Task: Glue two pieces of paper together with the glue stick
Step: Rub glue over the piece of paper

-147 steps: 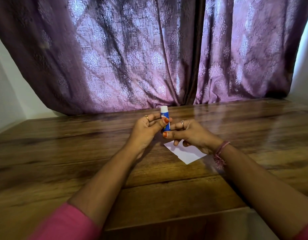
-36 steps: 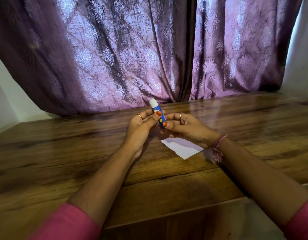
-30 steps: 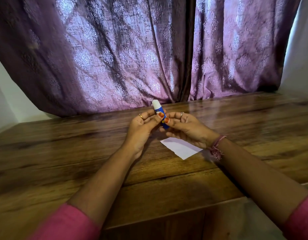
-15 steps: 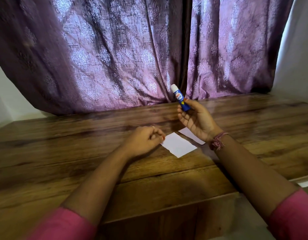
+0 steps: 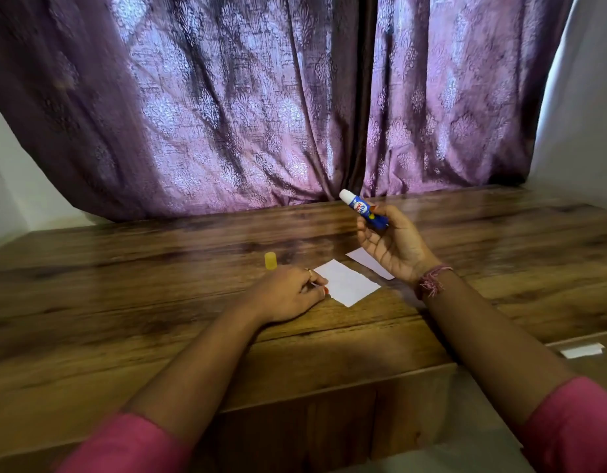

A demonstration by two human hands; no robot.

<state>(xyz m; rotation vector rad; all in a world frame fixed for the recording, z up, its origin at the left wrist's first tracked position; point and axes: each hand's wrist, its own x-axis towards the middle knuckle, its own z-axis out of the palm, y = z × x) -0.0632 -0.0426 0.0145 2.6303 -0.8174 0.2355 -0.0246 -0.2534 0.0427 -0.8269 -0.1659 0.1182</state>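
My right hand [image 5: 394, 247] is raised above the table, shut on the blue glue stick [image 5: 363, 213], whose white end points up and to the left. Its yellow cap [image 5: 270, 260] stands alone on the wooden table [image 5: 158, 302]. One white paper [image 5: 346, 283] lies flat in the middle. My left hand [image 5: 288, 295] rests on the table with curled fingers, the fingertips touching that paper's left edge. A second white paper [image 5: 362, 259] lies farther back, partly hidden under my right hand.
A purple patterned curtain [image 5: 261, 114] hangs along the table's far edge. A small white slip [image 5: 580, 351] lies on a lower surface at the right, past the table's front edge [image 5: 329, 390].
Both hands held the glue stick together before. My right hand has since lifted it up and to the right, my left hand has dropped to the paper, and the yellow cap now stands on the table.
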